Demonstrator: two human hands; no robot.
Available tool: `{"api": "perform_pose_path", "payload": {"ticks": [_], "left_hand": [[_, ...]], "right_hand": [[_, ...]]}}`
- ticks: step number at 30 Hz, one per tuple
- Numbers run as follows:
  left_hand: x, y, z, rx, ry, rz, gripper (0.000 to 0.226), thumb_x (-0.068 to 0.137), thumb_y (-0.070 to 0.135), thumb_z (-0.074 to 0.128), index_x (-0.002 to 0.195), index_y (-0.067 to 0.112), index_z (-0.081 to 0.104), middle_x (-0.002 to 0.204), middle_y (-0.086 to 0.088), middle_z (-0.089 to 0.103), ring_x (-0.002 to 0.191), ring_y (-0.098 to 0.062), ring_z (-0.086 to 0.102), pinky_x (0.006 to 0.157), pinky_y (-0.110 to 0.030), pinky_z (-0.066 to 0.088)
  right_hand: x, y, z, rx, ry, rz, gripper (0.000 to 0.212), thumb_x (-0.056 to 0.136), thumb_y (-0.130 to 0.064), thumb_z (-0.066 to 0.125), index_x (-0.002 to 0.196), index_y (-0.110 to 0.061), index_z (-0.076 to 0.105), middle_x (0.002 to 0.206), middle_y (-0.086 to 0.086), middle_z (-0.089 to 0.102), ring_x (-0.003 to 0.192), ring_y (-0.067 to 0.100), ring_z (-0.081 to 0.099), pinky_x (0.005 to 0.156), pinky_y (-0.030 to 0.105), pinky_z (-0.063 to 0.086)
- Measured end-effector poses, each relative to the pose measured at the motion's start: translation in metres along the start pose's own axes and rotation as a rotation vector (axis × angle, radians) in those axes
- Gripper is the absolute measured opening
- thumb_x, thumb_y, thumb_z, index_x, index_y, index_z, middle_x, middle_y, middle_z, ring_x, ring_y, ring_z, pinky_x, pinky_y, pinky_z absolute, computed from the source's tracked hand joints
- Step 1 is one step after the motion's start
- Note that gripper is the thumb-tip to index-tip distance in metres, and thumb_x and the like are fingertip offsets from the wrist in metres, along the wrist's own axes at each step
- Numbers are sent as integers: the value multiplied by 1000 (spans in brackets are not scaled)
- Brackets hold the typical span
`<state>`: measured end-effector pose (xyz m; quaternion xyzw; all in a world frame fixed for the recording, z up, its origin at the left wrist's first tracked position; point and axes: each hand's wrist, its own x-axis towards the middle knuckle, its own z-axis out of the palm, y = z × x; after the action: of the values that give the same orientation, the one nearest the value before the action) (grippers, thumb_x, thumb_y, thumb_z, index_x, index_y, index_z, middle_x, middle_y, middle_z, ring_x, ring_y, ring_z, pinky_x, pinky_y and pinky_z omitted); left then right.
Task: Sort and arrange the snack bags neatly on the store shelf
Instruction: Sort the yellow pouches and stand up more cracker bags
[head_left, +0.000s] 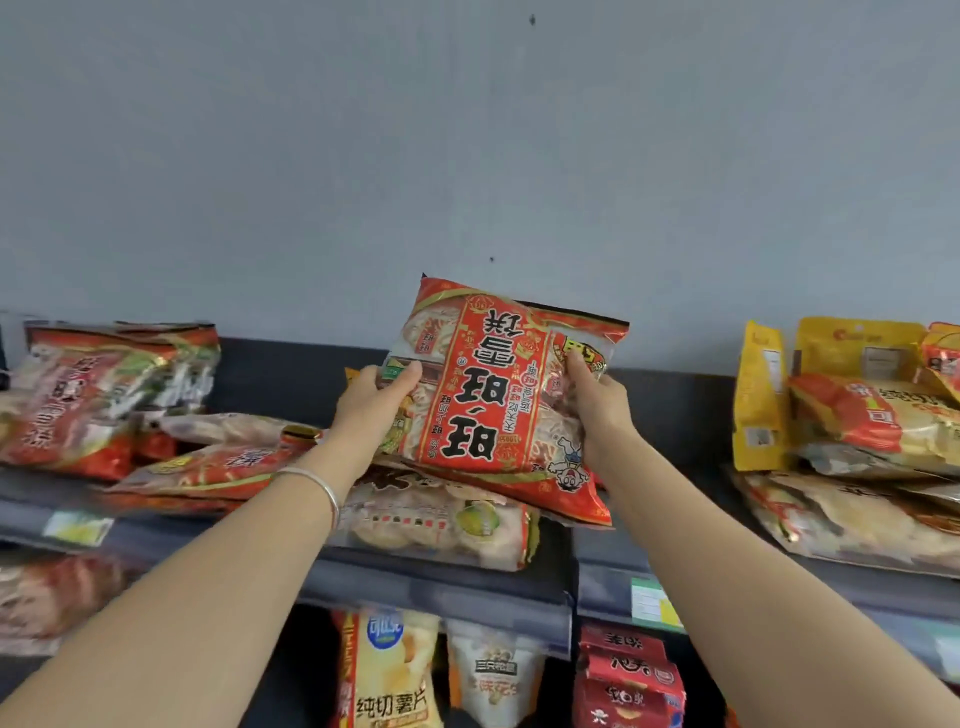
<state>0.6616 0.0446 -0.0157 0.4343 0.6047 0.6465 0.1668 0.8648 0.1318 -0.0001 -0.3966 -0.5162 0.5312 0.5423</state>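
Far left, top shelf (447, 582): a leaning stack (104, 395) of red-and-clear snack bags, blurred. Just right of it, a flat red bag (218, 467) lies on the shelf. Pale price tag (78, 527) on the shelf lip below.

Left hand (371, 400): raised over the shelf, silver bangle (311, 483) on the wrist. Thumb lies across the front of the red bag's left edge, and the other fingers go behind it, out of sight. It grips the bag.

Red bag (509, 395): centre of view, held between both hands above the top shelf, face toward the camera, print upside down, tilted slightly. Its lower end overlaps a pale bag (441, 519) lying flat on the shelf. Cannot tell whether the two touch.

Right hand (597, 405): grips the red bag's right edge near the upper corner, thumb on the front and fingers hidden behind.

Green label (649, 603) on the shelf lip, right of centre.

Right end of top shelf: yellow pouch (758, 395) standing upright. Beside it, a heap (857, 415) of red-and-clear bags lies on more clear bags.

Lower shelf, left to right: chip bag (389, 670), white bag (493, 670), red packs (628, 680), all upright.

Grey wall (467, 130) behind.
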Motion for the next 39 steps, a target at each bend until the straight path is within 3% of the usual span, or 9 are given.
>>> {"api": "perform_pose_path", "payload": {"ticks": [8,10,14,18,22,25,31,35,39], "left_hand": [[47,-42,-139,261,205,-45,67,83,52,60,140,26,35,141,-7,43,126,-31,44,102,-52,40],[53,-50,-165,166,266,-52,77,84,43,65,147,27,23,152,-10,26,135,-32,34,106,-55,35],[64,-70,-205,-160,308,-113,99,81,37,71,150,35,0,159,-4,5,141,-31,24,109,-57,30],[76,-89,-237,-517,313,-181,116,75,31,77,145,42,-15,155,-2,23,129,-27,45,103,-57,39],[84,-100,-250,-639,186,-263,81,81,24,73,144,33,23,130,-5,55,102,-26,62,75,-49,56],[92,-109,-251,-615,62,-309,60,76,29,77,128,31,47,118,-6,65,104,-30,63,83,-55,52],[135,-110,-281,-578,337,-181,56,72,16,80,120,19,52,109,-6,68,96,-27,66,76,-44,54],[156,-94,-306,-387,390,-31,65,74,9,78,127,21,43,108,0,64,97,-21,64,83,-45,53],[168,-85,-320,-210,360,68,74,74,10,78,135,24,37,114,3,61,98,-12,61,78,-34,52]], "right_hand": [[-7,32,156,77,35,-2,37,92,-51,51,95,-14,52,100,8,68,82,23,64,69,36,52],[-11,40,190,121,73,29,39,94,-51,49,107,-15,52,102,8,66,86,24,65,78,40,55],[-25,55,250,208,93,90,34,98,-47,42,110,-16,51,90,1,59,61,11,48,49,26,36],[-36,74,302,307,79,174,21,99,-40,43,105,-20,45,77,-2,51,59,12,44,48,27,34],[-44,79,349,433,24,265,25,99,-38,43,101,-14,51,73,-2,51,58,12,46,51,25,37],[-40,87,382,459,-42,271,27,99,-38,43,91,-14,51,70,-2,51,55,12,46,49,25,35],[-22,85,412,111,-472,355,32,97,-38,50,102,-7,58,91,11,65,67,27,63,58,33,53],[-5,77,413,-471,-659,82,51,96,-48,48,85,-2,68,71,10,70,56,19,65,54,27,54],[16,74,427,-724,-238,-470,43,91,-53,49,78,-15,64,74,1,67,69,21,66,65,35,55]]}}
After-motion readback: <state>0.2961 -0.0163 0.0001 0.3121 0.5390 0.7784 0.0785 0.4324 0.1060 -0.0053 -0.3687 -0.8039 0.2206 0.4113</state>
